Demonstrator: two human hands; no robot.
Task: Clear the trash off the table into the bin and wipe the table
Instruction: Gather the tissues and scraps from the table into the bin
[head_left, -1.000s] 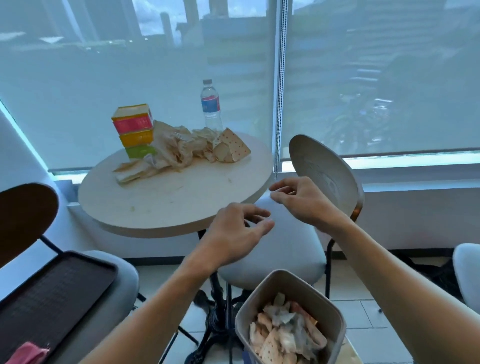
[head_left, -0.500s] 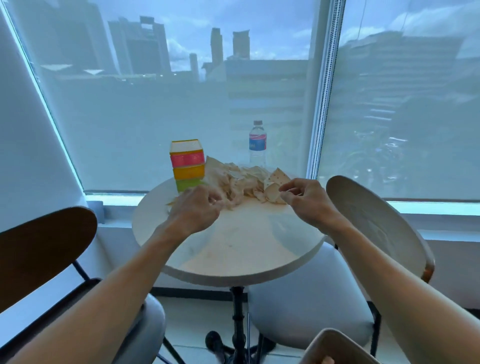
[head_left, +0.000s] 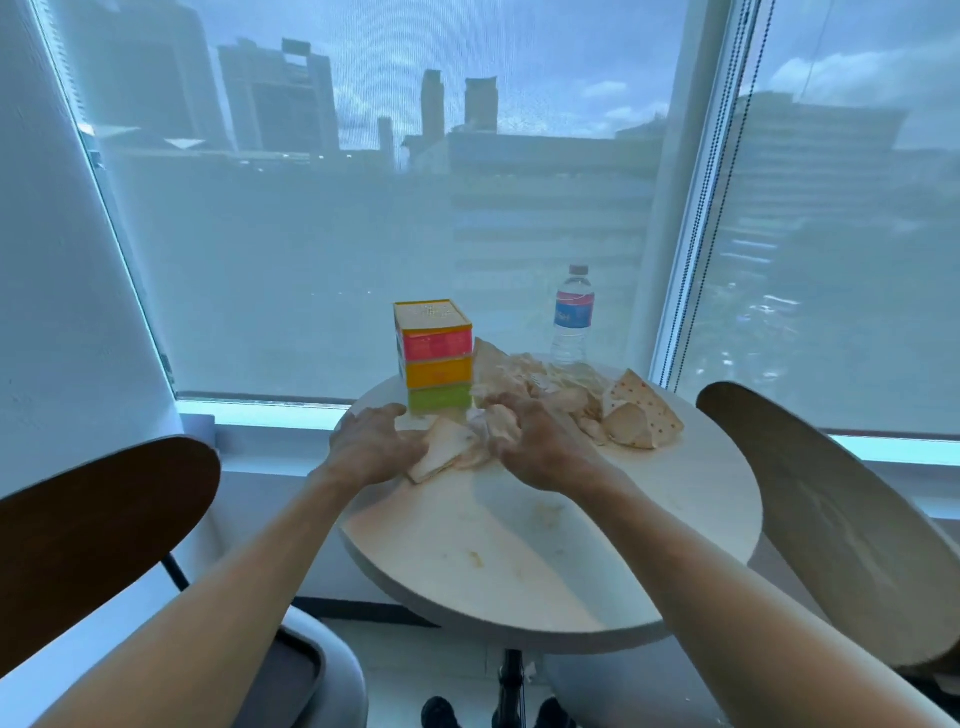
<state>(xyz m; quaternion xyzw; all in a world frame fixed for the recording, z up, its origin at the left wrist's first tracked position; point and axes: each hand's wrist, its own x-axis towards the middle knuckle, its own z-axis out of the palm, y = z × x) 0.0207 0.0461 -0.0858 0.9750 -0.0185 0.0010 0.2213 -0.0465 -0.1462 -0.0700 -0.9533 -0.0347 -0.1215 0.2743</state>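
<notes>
Trash, a heap of crumpled paper wrappers and napkins, lies along the far edge of the round table in the head view, running from the middle toward the far right edge, where a folded dotted wrapper ends the heap. The near half of the table is bare apart from a few smears and crumbs, and its near edge and right edge have open room. 2 chair backs flank it: a dark one off the left edge and a pale one off the right edge.

Both hands are at the left end of the heap. The left hand lies with fingers spread and bent over a flat folded wrapper near the far left edge; whether it grips is unclear. The right hand, just beside it, has its fingers curled into a wad of crumpled paper.

A stack of 3 coloured boxes stands just behind the hands, close to the left end of the heap. A water bottle stands upright at the far edge behind the heap.
</notes>
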